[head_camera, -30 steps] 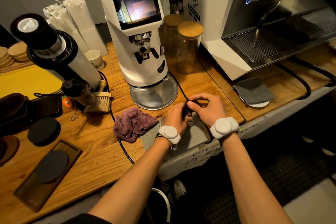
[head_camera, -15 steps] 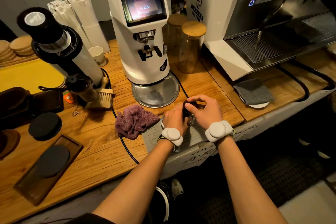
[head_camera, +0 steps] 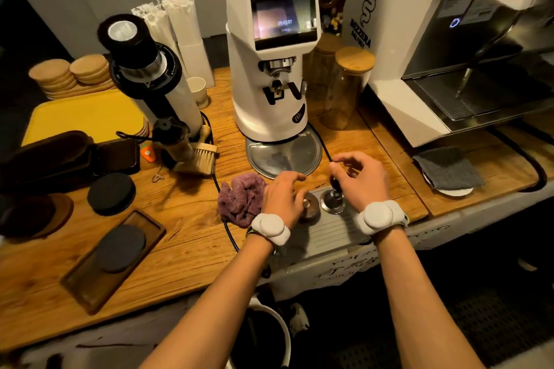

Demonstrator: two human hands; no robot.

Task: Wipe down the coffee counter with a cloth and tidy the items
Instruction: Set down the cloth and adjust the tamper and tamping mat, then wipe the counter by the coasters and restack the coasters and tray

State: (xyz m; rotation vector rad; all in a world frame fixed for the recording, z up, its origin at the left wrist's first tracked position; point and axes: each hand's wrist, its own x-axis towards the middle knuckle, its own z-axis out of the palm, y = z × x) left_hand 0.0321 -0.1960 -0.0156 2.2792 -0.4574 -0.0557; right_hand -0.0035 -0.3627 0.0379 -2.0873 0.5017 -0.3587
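The purple cloth (head_camera: 241, 199) lies bunched on the tabletop (head_camera: 180, 249), touching the left hand (head_camera: 281, 196), whose grip is loose and flat, holding nothing. Right of it, the right hand (head_camera: 361, 177) hovers with fingers spread wide over the tamper (head_camera: 333, 195) standing on the grey mat (head_camera: 332, 232). The grinder (head_camera: 271, 69) stands behind both hands.

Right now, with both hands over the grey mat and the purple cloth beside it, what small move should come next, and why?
Probably the left hand reaches left to pick up the purple cloth. The tamper and the puck-shaped tool stand upright on the grey mat, both hands look open, and the cloth lies bunched and untouched.
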